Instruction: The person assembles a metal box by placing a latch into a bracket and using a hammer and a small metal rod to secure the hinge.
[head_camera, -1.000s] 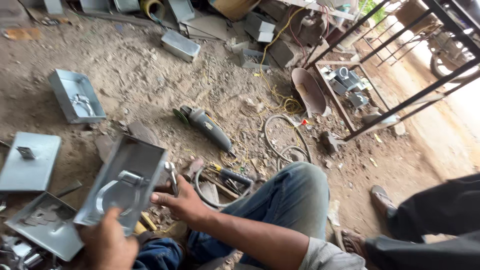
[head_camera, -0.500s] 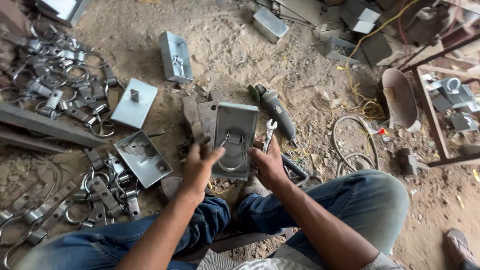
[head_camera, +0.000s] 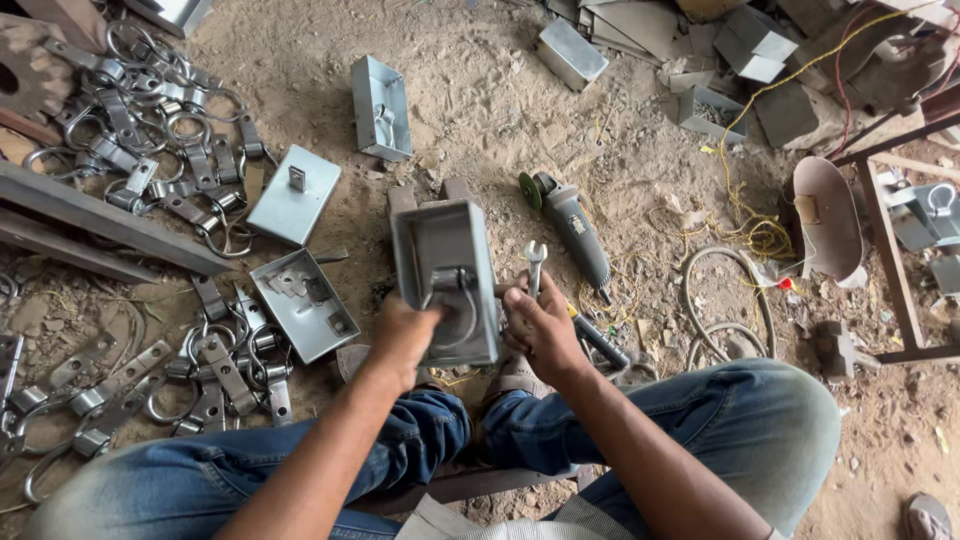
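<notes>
The left hand (head_camera: 400, 335) gripped the lower left edge of a grey metal box (head_camera: 447, 280), its fingers curled inside the open face near the ring handle (head_camera: 455, 305) fixed to the box floor. The right hand (head_camera: 545, 330) was closed around a small open-ended spanner (head_camera: 534, 268), whose jaw stood up just past the fingertips, beside the box's right wall. The box was held between both hands, above the knees, tilted so its open side faced the camera.

Just beyond the right fingertips an angle grinder (head_camera: 570, 225) lay on the dirt floor (head_camera: 480, 110). Left of the left hand sat a shallow open box (head_camera: 305, 305) and a flat lid (head_camera: 293, 195), and further left a heap of ring clamps (head_camera: 150, 130).

To work the fastener well, the left grip probably had to keep the box from twisting while the spanner seated squarely on the nut; a half-seated jaw could slip and round it. Whether the spanner touched the box could not be told.
</notes>
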